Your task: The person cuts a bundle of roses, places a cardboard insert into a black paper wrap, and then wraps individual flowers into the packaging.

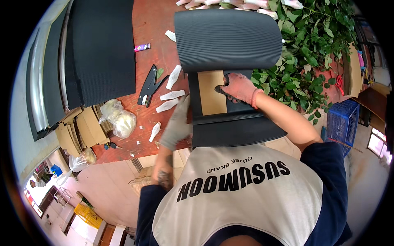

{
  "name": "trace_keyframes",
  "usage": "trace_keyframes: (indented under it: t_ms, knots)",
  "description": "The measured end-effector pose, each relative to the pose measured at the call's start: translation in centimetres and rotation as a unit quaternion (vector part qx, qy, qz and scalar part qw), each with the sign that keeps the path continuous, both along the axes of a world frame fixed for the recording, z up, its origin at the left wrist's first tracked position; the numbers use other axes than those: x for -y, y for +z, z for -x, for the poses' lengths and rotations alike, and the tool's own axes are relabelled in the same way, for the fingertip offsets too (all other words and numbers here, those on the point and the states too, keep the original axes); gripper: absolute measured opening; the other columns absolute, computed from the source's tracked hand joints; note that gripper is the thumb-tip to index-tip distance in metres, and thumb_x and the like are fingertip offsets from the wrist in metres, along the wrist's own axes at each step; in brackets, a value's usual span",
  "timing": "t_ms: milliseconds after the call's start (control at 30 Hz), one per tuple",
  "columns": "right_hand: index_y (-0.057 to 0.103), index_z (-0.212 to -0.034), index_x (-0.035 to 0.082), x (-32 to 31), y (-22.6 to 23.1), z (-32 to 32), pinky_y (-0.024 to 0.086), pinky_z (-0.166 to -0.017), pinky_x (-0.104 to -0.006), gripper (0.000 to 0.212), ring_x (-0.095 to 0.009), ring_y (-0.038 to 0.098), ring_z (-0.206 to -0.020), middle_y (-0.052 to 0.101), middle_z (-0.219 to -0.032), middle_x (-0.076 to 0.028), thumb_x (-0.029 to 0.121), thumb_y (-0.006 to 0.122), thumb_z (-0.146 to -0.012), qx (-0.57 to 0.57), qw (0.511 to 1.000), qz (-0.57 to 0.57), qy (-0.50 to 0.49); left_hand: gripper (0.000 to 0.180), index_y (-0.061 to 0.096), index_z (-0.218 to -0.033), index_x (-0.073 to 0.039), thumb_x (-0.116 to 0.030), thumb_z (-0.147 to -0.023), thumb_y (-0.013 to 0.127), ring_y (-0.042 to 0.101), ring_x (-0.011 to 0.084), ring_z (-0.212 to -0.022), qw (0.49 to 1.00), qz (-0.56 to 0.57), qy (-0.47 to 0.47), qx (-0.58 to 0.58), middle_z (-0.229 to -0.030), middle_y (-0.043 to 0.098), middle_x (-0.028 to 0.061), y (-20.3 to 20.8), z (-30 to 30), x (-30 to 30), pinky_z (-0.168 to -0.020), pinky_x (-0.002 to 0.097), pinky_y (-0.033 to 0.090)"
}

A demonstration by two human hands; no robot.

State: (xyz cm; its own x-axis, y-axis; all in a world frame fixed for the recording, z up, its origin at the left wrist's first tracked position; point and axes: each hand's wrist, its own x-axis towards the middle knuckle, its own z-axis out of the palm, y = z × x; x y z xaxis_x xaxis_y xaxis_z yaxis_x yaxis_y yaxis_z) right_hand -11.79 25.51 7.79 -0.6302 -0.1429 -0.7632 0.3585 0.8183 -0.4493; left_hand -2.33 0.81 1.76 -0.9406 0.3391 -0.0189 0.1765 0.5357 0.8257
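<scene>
A black corrugated sheet (227, 39) lies folded on the reddish table (152, 24), its upper flap curving up. A brown cardboard rectangle (211, 96) lies on its middle part. My right hand (238, 87), in a pink glove with dark fingertips, presses on the cardboard's right edge. My left hand (177, 123), in a grey glove, is blurred and rests at the sheet's left edge, touching it.
A black stapler (148, 85) and several white paper strips (172, 95) lie left of the sheet. A stack of black sheets (98, 49), brown cardboard pieces (88, 127) and a plastic bag (119, 119) sit further left. Green leafy branches (308, 45) fill the right; a blue crate (342, 123) stands below them.
</scene>
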Motion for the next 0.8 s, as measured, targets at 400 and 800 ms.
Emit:
trace_keyframes:
  t_ms: [400,800]
  knots:
    - [0.062,-0.095,-0.004,-0.4,-1.0,-0.6,0.056,-0.063,-0.0319,0.043,-0.021,0.068,-0.059,0.067,-0.079,-0.013,0.037,0.062,-0.083,-0.005,0.998,0.053,-0.044,0.037,0.058,-0.113,0.005,-0.020,-0.100,0.034,0.058,0.0173,-0.086,0.994,-0.084,0.051,0.051,-0.097,0.066,0.0099,-1.1,10.9,-1.1,-0.080,0.0369,0.046]
    - [0.062,-0.098,-0.005,-0.2,0.1,-1.7,0.053,-0.074,-0.0343,0.047,-0.025,0.068,-0.061,0.068,-0.077,-0.015,0.040,0.059,-0.085,-0.066,0.997,0.009,0.048,0.039,0.050,-0.126,0.002,-0.019,-0.094,0.045,0.061,0.0241,-0.096,0.969,-0.198,0.132,0.064,-0.112,0.062,0.0104,1.8,5.7,-0.9,-0.085,0.0328,0.047]
